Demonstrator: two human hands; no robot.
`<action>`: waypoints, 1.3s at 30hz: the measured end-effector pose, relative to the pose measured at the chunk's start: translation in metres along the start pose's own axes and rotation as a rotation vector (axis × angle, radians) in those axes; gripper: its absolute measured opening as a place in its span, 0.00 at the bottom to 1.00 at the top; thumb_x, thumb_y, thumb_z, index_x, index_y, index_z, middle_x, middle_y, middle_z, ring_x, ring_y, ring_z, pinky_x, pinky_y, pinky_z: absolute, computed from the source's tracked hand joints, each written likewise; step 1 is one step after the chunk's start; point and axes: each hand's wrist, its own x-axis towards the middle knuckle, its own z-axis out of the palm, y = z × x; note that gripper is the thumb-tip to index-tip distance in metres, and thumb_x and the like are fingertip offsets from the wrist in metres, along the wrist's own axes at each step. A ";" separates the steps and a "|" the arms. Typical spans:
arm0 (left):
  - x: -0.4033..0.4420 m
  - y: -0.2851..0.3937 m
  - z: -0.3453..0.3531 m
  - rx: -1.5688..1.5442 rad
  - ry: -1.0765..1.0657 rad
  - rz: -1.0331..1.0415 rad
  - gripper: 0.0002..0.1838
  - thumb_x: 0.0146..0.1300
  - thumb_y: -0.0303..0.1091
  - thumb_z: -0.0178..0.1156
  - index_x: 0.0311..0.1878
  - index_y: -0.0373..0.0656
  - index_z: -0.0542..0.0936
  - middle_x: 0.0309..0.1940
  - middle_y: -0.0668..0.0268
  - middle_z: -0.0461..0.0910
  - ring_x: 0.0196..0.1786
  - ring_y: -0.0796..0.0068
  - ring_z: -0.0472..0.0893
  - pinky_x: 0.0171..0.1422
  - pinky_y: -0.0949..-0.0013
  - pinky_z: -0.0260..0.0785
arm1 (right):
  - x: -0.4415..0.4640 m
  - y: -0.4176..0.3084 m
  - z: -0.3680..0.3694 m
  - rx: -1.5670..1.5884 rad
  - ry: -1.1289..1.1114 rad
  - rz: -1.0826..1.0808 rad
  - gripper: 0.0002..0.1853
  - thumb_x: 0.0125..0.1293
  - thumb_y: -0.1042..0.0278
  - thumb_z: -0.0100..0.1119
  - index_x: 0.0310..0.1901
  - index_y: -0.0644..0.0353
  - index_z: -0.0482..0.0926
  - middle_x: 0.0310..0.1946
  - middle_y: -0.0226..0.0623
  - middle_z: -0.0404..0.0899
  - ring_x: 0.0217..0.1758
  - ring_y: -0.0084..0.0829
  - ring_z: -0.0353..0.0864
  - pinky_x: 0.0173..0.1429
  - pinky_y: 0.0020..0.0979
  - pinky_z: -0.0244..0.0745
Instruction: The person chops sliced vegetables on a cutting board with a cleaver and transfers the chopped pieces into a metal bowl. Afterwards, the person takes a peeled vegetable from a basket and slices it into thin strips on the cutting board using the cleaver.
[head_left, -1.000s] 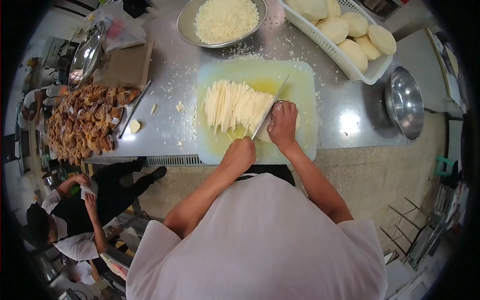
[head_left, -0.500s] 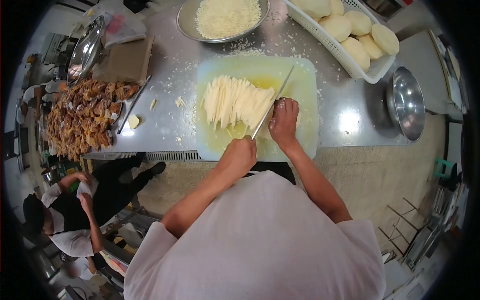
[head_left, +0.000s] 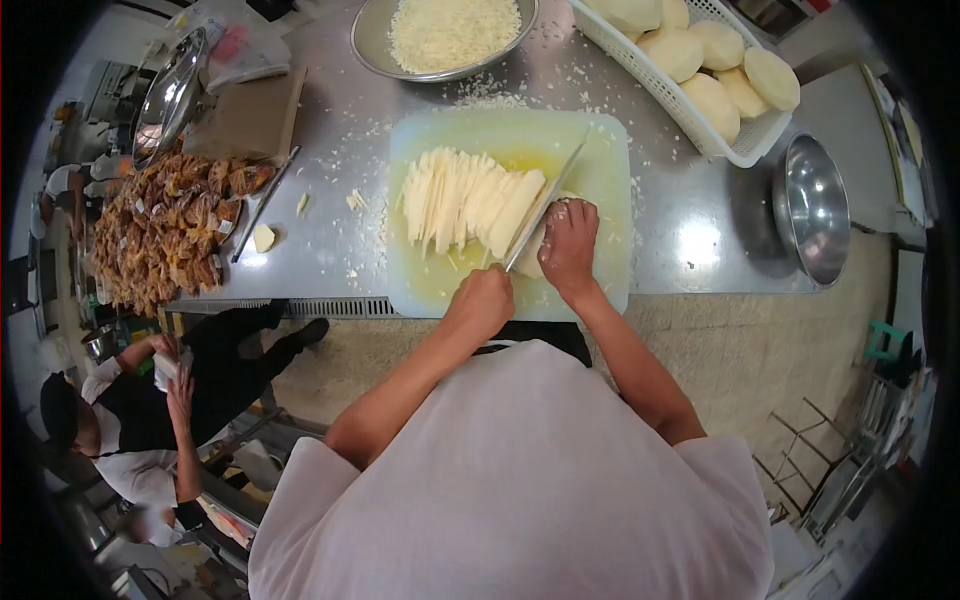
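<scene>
My left hand (head_left: pixel 481 303) is closed round the handle of a long kitchen knife (head_left: pixel 546 206), whose blade slants up to the right over the pale green cutting board (head_left: pixel 420 285). My right hand (head_left: pixel 569 245), fingers curled and held together, presses on a pale peeled root vegetable, perhaps jicama, mostly hidden beneath it. The fingertips lie close beside the blade. Left of the knife, thin cut strips (head_left: pixel 450 200) lie in a leaning row, with wider slices (head_left: pixel 515 208) nearest the blade.
A steel bowl (head_left: pixel 365 45) of finely chopped pale pieces stands behind the board. At back right is a white basket (head_left: pixel 690 125) of peeled roots; an empty metal bowl (head_left: pixel 820 210) sits at right. Brown wrapped packages (head_left: pixel 165 235) are heaped left. A co-worker (head_left: pixel 150 420) stands lower left.
Wide slices now lean over on the knife's left side, where narrow strips were before. The blade has shifted slightly; both hands stay in nearly the same place. The co-worker's hands have moved a little.
</scene>
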 end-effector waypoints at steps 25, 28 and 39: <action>-0.012 0.032 -0.004 -0.035 -0.010 -0.165 0.12 0.65 0.28 0.52 0.32 0.27 0.76 0.25 0.35 0.74 0.31 0.36 0.78 0.34 0.49 0.69 | -0.005 0.004 0.000 0.035 -0.062 0.049 0.17 0.44 0.77 0.54 0.41 0.65 0.72 0.42 0.47 0.70 0.48 0.50 0.67 0.52 0.48 0.63; 0.008 0.012 0.017 -0.027 0.076 -0.040 0.12 0.65 0.29 0.52 0.32 0.27 0.76 0.25 0.35 0.74 0.30 0.38 0.78 0.34 0.49 0.69 | 0.001 0.007 0.001 0.035 -0.032 0.029 0.17 0.44 0.77 0.54 0.40 0.64 0.72 0.41 0.47 0.70 0.48 0.50 0.67 0.52 0.48 0.63; 0.014 -0.016 0.013 -0.151 0.086 0.031 0.15 0.66 0.33 0.53 0.31 0.28 0.78 0.25 0.37 0.76 0.32 0.38 0.79 0.38 0.48 0.70 | 0.011 -0.001 -0.027 0.078 -0.119 0.003 0.06 0.56 0.80 0.56 0.36 0.63 0.78 0.36 0.42 0.75 0.45 0.45 0.72 0.52 0.42 0.67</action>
